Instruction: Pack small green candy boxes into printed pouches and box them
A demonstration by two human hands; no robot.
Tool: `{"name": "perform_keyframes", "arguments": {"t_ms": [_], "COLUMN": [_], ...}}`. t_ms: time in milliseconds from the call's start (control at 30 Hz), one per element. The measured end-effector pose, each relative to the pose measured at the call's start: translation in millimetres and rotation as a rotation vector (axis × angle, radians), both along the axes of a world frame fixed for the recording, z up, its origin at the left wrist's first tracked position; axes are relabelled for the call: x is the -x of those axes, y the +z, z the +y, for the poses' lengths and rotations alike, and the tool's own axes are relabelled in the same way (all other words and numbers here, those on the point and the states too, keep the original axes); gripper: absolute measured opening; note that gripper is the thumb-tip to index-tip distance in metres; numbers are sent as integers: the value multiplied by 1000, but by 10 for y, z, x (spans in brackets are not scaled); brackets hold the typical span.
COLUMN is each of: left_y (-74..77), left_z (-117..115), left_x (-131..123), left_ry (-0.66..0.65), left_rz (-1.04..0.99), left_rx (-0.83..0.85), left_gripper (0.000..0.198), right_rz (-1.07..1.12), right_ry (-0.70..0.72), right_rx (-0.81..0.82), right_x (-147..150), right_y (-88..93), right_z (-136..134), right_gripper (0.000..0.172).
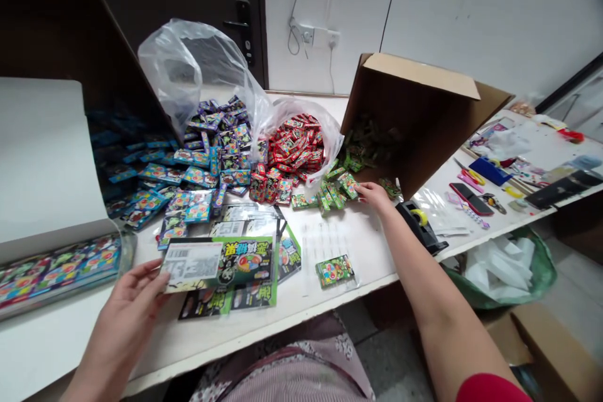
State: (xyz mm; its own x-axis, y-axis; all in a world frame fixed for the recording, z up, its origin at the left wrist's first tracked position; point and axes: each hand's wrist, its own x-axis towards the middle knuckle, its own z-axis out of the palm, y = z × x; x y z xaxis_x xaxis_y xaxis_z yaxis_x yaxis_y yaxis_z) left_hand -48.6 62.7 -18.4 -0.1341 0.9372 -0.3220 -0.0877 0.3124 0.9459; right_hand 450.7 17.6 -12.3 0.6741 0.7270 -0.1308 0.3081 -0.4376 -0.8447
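Between thumb and fingers, my left hand (134, 301) pinches the left end of a printed header card (247, 260) in green and black. More such cards (207, 303) and clear bags lie beneath it. Farther right, my right hand (373, 193) has its fingers closed on a small green candy box (348, 185) at the edge of a green pile (331, 196). One green candy box (335, 270) lies flat on a clear plastic sleeve (308, 239) near the table's front edge.
Blue boxes (157, 174) spill from a carton at left; purple (226, 125) and red boxes (296, 144) fill plastic bags. A tipped cardboard carton (424, 119) stands at right, beside a black tape dispenser (419, 226), a phone (471, 199) and scissors (471, 176).
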Motion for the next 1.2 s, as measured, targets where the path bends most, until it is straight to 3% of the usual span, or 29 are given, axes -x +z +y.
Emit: {"name": "perform_keyframes", "arguments": {"t_ms": [67, 133, 233, 267, 300, 400, 433, 500, 600, 733, 800, 933, 1067, 1133, 1200], "left_y": [-60, -54, 106, 186, 266, 425, 437, 405, 291, 165, 131, 116, 103, 71, 41], "left_z": [-19, -61, -195, -256, -319, -484, -522, -574, -626, -707, -749, -691, -331, -134, -1], "left_x": [77, 113, 17, -64, -167, -526, -631, -775, -832, -853, -886, -818, -517, -392, -327], "left_ry": [-97, -173, -189, -221, -266, -650, -726, -721, -599, -475, -476, -622, -878, -1006, -1091], "left_rz": [106, 315, 632, 628, 537, -21, -181, -352, -409, -334, -273, 6, 630, 852, 955], "left_rx": [7, -90, -379, -443, -452, -118, -27, 43, 19, -54, -85, -303, -671, -680, -681], "left_gripper": [56, 54, 51, 50, 48, 51, 53, 50, 48, 43, 41, 45, 90, 100, 96], "right_rz": [-10, -37, -75, -113, -177, -453, -530, -609, -622, -570, -595, -617, -605, -608, -613], "right_ry": [35, 97, 243, 319, 415, 736, 816, 899, 924, 944, 892, 770, 758, 734, 742], "right_rx": [-95, -206, -357, -414, -480, -686, -732, -753, -652, -428, -387, -440, -460, -452, -443], "right_x": [54, 212, 676, 874, 1079, 1622, 1754, 1926, 2028, 2176, 2290, 2346, 2060, 1904, 1811], "right_y": [73, 165, 289, 320, 342, 356, 345, 313, 294, 326, 326, 288, 244, 214, 185], "right_z": [-108, -218, -342, -371, -395, -448, -463, -497, -581, -717, -744, -718, -692, -676, -655], "right_gripper": [24, 24, 22, 19, 15, 14, 17, 22, 32, 73, 85, 71, 69, 65, 59]}}
